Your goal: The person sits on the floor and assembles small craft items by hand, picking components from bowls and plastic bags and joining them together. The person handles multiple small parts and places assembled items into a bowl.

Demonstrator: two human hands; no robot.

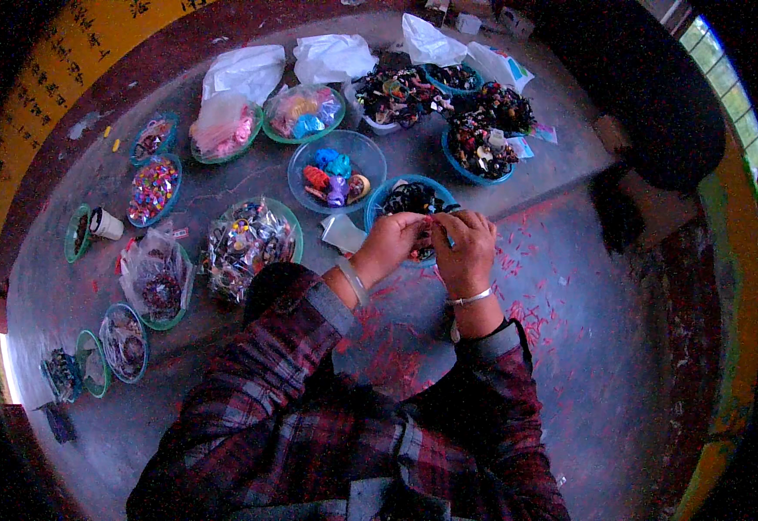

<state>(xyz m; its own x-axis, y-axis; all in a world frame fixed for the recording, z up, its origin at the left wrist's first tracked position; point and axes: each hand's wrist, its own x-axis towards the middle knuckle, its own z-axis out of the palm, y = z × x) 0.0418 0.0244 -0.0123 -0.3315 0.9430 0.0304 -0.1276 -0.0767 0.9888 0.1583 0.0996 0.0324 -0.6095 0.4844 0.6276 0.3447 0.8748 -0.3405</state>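
- Left hand [389, 243] and right hand [466, 247] brought together just above the near rim of a blue bowl [377, 201] of dark pieces, fingertips pinched on a small item [428, 227] held between them; too small and blurred to tell what kind.
- Clear bowl [305, 167] with bright blue, red and purple trinkets just behind the hands.
- To the left, a heap of shiny wrapped packets [244, 245] on a green dish, near the left forearm.
- Further bowls of dark trinkets [481, 148] at the back right, white plastic bags [331, 56] behind.
- Small dishes of beads [153, 187] along the left side of the floor [570, 295], red scraps scattered over it.
- Judged from the full bowls and the single item in hand: well under way but far from done, much stock left to handle.
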